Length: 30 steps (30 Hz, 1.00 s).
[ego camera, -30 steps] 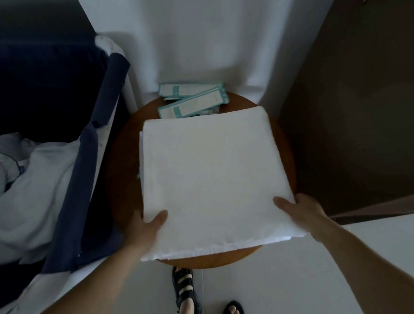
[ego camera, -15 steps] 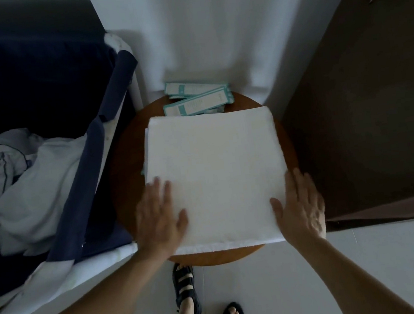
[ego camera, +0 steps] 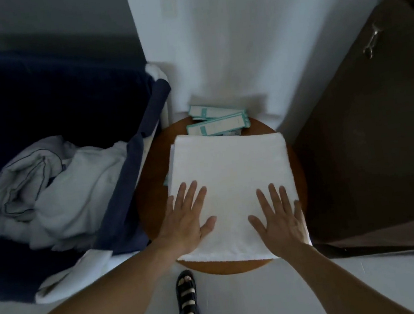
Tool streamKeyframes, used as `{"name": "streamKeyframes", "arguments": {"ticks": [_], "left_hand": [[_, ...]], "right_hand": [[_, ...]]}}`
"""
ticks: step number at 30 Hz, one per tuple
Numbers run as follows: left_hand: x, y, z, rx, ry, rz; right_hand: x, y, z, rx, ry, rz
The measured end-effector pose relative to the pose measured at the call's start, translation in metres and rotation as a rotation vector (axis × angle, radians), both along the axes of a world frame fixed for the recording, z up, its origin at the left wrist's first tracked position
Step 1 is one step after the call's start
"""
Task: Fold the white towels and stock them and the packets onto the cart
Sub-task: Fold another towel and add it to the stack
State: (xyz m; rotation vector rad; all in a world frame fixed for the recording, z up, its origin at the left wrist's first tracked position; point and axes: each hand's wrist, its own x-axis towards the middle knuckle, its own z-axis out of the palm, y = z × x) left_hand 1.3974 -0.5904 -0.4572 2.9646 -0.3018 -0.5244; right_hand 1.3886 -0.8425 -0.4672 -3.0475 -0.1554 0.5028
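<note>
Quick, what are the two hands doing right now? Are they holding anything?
Left hand: open, flat on the white towel, holding nothing.
Right hand: open, flat on the same towel, holding nothing.

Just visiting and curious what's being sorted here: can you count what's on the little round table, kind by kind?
Folded white towel pile: 1
Teal-and-white packets: 2 in plain view; more may hide beneath
Hands pressing flat on the pile: 2, left hand and right hand
Total: 5 on the round table
</note>
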Motion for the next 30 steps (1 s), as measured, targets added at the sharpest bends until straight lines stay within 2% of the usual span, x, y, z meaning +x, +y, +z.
{"name": "streamKeyframes", "arguments": {"ticks": [7, 13, 16, 20, 25, 30], "left_hand": [[0.000, 0.084, 0.115, -0.133, -0.245, 0.237], [-0.013, 0.207, 0.143, -0.115, -0.313, 0.440], [-0.009, 0.274, 0.142, -0.131, -0.290, 0.539], [0.018, 0.359, 0.125, -0.154, -0.256, 0.618], [0.052, 0.457, 0.085, -0.179, -0.127, 0.617], [0.070, 0.519, 0.042, -0.126, 0.028, 0.583]], "right_hand": [[0.022, 0.089, 0.083, 0.126, -0.054, 0.099], [0.047, 0.190, 0.142, 0.229, -0.133, 0.257], [0.070, 0.254, 0.160, 0.266, -0.158, 0.348], [0.104, 0.345, 0.150, 0.241, -0.106, 0.425], [0.136, 0.451, 0.095, 0.148, 0.116, 0.444], [0.153, 0.514, 0.038, 0.103, 0.294, 0.404]]}}
